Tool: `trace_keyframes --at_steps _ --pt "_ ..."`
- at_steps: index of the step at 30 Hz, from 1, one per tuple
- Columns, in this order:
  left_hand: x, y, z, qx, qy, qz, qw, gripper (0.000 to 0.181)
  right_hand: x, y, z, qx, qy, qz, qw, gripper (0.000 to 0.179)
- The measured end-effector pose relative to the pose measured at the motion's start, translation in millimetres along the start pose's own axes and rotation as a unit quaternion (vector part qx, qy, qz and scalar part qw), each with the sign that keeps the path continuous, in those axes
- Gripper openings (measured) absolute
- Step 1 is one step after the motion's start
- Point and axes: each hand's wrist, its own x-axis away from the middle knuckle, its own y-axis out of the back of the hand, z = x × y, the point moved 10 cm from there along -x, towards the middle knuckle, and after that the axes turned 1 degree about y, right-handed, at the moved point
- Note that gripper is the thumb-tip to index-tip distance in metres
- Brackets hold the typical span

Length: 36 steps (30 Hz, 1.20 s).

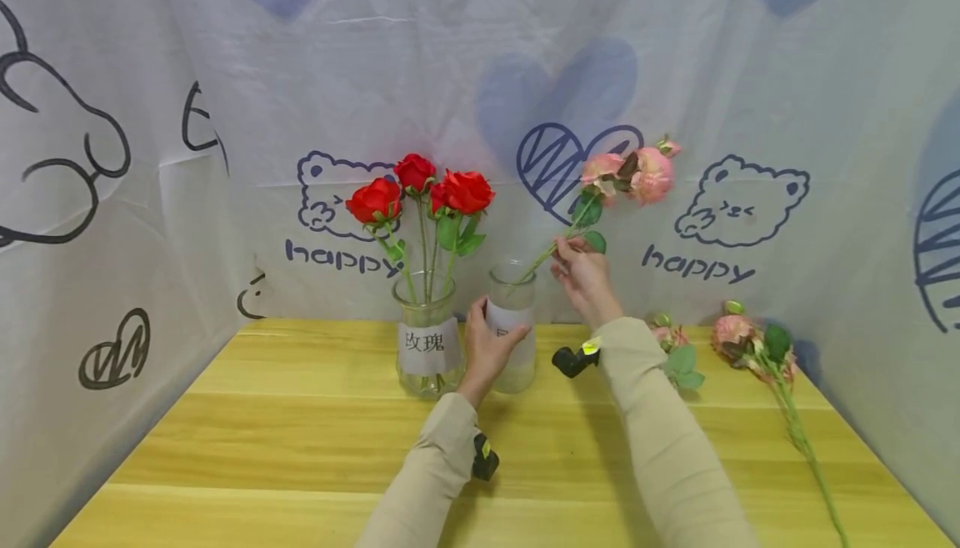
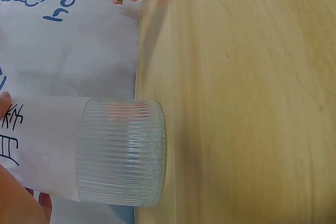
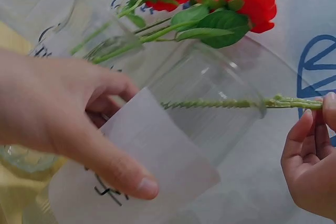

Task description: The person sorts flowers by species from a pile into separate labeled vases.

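Observation:
My left hand (image 1: 489,349) grips a clear glass vase (image 1: 514,376) round its middle, over a white paper label (image 2: 52,129) with black writing. The ribbed base of this vase shows in the left wrist view, close to the wooden table. Between thumb and fingers, my right hand (image 1: 587,279) pinches the green stem (image 3: 296,103) of a pink flower (image 1: 651,175). The flower leans up to the right, its blooms above the hand. Its lower stem passes through the vase's mouth and lies inside the glass, as the right wrist view shows.
Left of the held vase stands another labelled glass vase (image 1: 408,373) with several red roses (image 1: 465,191). Two more pink flowers lie at the right: a leafy one (image 1: 681,362) beside the right forearm and a long-stemmed one (image 1: 735,338). A printed cloth (image 1: 420,47) hangs behind the table (image 1: 300,448).

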Motion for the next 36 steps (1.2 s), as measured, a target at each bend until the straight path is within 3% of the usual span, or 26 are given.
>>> trace_keyframes --at_steps 5,9,21,29,36 --pt "-1.1 0.4 0.3 -0.002 0.002 -0.003 1.0 0.075 1.9 -5 -6 0.04 0.007 0.028 0.9988 0.028" --pt "-1.1 0.0 1.1 -0.006 0.005 -0.001 1.0 0.075 2.7 -8 -9 0.102 0.024 0.038 0.9937 0.024" --pt "-0.8 -0.9 0.5 0.0 -0.002 0.001 1.0 0.074 5.3 -12 -8 0.256 0.075 0.028 0.9634 0.011" --pt "-1.4 -2.0 1.2 0.003 -0.001 0.001 1.0 0.074 7.5 -15 -5 0.317 0.091 0.026 0.9437 0.015" --pt "-1.2 -2.0 1.0 0.003 -0.003 -0.002 1.0 0.074 11.2 -21 1 0.336 0.132 0.02 0.9323 0.017"
